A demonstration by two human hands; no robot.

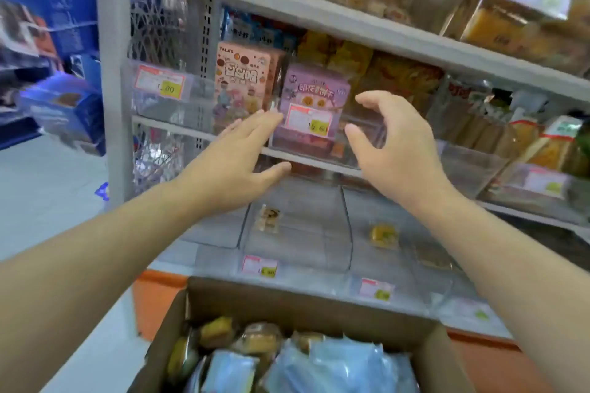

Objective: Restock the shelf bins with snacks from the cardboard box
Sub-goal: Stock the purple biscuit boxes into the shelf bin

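Two hands: both are raised at the middle shelf and hold nothing; they flank the clear bin (pixel 319 150) with the purple box, as if to steady, pull or straighten it (my guess).
Left hand (pixel 236 163): at 9 o'clock of the bin, fingers straight and released, tips at or just short of its left front corner; contact cannot be told.
Right hand (pixel 392 150): at 3 o'clock of the bin, fingers loosely curved and spread, grasping nothing, near its right wall.
Purple box (pixel 314 96): upright inside the bin, face out so its front shows; its print is too blurred to read.
Orange box (pixel 244 80): upright just beside the purple box at 9 o'clock; top line seems to read "TALA'S", the rest is unreadable.
Price tag (pixel 309 120): stuck on the bin front, where a shopper would look; yellow patch looks like "15.60", uncertain.
Left tag (pixel 159 82): on the bin at 9 o'clock; ends in ".00", first digit blurred.
Cardboard box (pixel 306 303): the stock source, open at 6 o'clock, below the hands, within easy reach of the shelves.
Snacks (pixel 255 337): brown wrapped cakes at the far wall of the cardboard box, pale blue packs in front of them; no writing legible.
Lower bins (pixel 297 252): at 6 o'clock of the purple box, nearly bare, one small snack in each of two, so they look like the ones needing stock.
Progress: judged early; the cardboard box is full.
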